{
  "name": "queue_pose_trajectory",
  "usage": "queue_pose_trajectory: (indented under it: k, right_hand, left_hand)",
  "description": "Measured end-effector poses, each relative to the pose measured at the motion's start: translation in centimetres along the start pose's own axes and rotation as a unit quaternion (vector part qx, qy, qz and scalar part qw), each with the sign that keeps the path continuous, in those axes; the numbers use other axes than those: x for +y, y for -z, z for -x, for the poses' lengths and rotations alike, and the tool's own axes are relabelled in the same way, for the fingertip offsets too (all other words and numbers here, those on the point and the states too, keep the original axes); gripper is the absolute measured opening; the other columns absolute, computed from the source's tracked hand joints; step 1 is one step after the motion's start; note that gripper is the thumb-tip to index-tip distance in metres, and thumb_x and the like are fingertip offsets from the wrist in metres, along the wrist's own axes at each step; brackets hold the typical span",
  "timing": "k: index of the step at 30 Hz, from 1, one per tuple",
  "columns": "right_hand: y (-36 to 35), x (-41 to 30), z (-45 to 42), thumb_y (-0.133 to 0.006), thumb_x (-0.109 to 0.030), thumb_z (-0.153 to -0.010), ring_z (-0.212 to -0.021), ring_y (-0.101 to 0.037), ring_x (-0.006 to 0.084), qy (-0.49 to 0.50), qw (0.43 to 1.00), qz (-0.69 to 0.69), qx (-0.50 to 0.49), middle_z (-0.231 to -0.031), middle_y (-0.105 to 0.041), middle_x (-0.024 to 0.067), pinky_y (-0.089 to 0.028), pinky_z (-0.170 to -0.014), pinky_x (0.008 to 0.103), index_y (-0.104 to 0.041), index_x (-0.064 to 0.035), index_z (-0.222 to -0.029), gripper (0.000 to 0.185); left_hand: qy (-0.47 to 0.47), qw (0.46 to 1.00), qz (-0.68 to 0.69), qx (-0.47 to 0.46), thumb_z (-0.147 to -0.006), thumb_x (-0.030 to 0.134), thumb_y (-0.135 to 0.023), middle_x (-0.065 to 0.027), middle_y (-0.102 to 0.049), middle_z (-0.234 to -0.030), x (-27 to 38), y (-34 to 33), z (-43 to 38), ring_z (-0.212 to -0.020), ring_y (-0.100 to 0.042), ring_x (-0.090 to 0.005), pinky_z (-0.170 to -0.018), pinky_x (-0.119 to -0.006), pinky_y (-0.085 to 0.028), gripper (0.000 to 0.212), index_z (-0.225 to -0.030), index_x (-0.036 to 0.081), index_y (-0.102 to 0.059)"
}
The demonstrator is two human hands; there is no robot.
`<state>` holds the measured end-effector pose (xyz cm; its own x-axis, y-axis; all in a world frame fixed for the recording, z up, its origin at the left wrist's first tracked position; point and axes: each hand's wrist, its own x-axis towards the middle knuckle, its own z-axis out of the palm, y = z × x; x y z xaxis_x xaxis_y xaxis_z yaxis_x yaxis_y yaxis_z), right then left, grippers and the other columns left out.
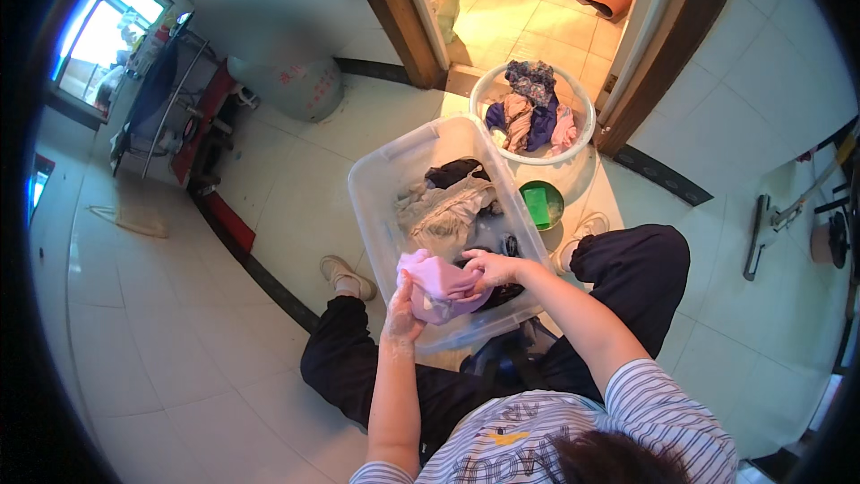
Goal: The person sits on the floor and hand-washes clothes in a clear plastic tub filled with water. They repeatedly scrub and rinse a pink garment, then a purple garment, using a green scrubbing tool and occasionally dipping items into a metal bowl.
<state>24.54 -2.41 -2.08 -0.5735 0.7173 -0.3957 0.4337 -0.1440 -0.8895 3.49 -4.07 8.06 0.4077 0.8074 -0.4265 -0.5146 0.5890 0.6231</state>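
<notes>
Both hands hold a pink wet-looking cloth (pixel 443 286) over the near end of a clear plastic tub (pixel 366 181). My left hand (pixel 404 312) grips its left side, with whitish suds on the wrist. My right hand (pixel 489 270) has its fingers on the right side of the cloth. Beneath, in the tub, a beige garment (pixel 447 212) lies in water with a black cloth (pixel 457 173) behind it and more dark fabric near my right hand. A green bar of soap (pixel 536 207) lies in a small round green dish (pixel 555 205) right of the tub.
Behind the tub, a round white basin (pixel 476 104) holds several garments in front of a doorway. My shoes stand on either side of the tub. A large round jar (pixel 309 91) stands at the back left, and a floor squeegee (pixel 759 235) is at the right.
</notes>
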Motion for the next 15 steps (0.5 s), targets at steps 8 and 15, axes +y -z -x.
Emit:
queue_pose_trajectory:
  k: [8,15]
  right_hand:
    - [-4.4,-5.4,-1.6,-0.058,-0.008,-0.074,-0.077,-0.055,0.0128,0.067,0.861,-0.39,0.32,-0.085,-0.059,0.004,-0.046,-0.07,0.0279,-0.055,-0.0057,-0.094,0.021]
    - [-8.5,-7.9,-2.8,-0.061,-0.026,-0.071,-0.065,-0.058,0.03,0.236,0.826,0.168,0.484,-0.072,-0.058,0.0132,-0.047,-0.062,0.0391,-0.055,-0.0066,-0.075,0.02]
  left_hand:
    - [0.105,0.973,0.083,0.186,-0.09,0.047,-0.034,-0.0093,-0.054,-0.107,-4.5,4.8,-4.4,-0.094,-0.052,-0.0227,-0.08,-0.043,-0.043,0.047,-0.114,0.009,-0.048]
    - [0.131,0.969,0.182,0.099,-0.085,0.047,-0.047,-0.0065,-0.059,-0.101,-7.7,6.1,-6.9,-0.089,-0.058,-0.0223,-0.072,-0.033,-0.048,0.044,-0.107,0.01,-0.053]
